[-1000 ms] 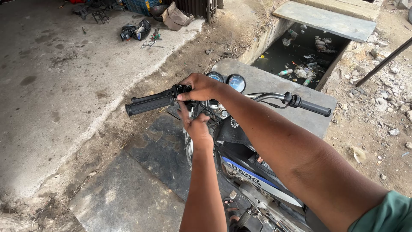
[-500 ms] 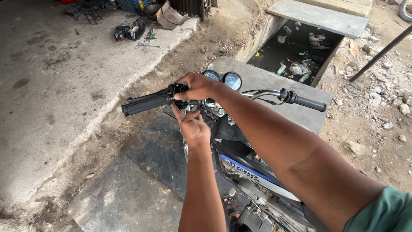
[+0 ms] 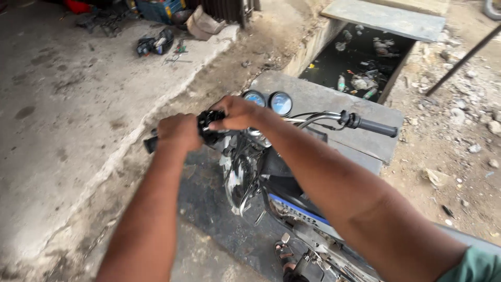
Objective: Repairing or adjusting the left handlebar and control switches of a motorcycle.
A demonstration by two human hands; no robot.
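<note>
Two hands on a motorcycle's left handlebar; left hand (image 3: 179, 132) clenched around the black grip (image 3: 151, 144), forearm reaching up from below; right hand (image 3: 236, 112) crossed over, fingers curled on the switch housing (image 3: 210, 120) just beside it; twin round gauges (image 3: 269, 101) behind; farther off, open drain (image 3: 360, 57) holding dark water, bottles and litter.

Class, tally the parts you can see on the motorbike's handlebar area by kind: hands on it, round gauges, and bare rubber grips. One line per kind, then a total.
Hands on the bar: 2 (left hand, right hand)
Round gauges: 2 (left gauge, right gauge)
Bare rubber grips: 1 (right grip); the left grip is mostly covered by the left hand
Total: 5
</note>
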